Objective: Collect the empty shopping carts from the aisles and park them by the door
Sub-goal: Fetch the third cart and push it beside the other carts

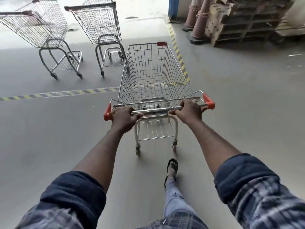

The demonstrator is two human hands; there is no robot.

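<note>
Head view, downward over two outstretched bare forearms. Pushing an empty wire shopping cart [153, 75] across a grey floor [49, 138], basket straight ahead at mid-frame. Grips the chrome handlebar [155, 110] with the left hand [124, 115], fingers wrapped over the bar just inside the left orange end cap [107, 112]. Grips the same bar with the right hand [188, 111], fingers clenched around it a little short of the right orange end cap [208, 100].

Seen through the basket's wires: the corner of a yellow-and-black hazard stripe [62, 93] taped on the floor, one leg off to the left, the other up toward the top of the frame.

Beyond that stripe, up and to the left: two more empty carts, the left parked cart [38, 27] and the middle parked cart [100, 23], side by side, apart from each other and from the pushed one, handles on the near side (possibly further carts nested behind them; hard to tell).

On the right, past the stripe: dull red traffic cones [199, 25] upright against a stack of wooden pallets [244, 28], near a blue post [172, 7].

Below the cart, one foot in a black sandal [172, 166] set forward on the floor, near the rear wheels, not touching them. At the bottom corners, rolled plaid sleeves [244, 176].
</note>
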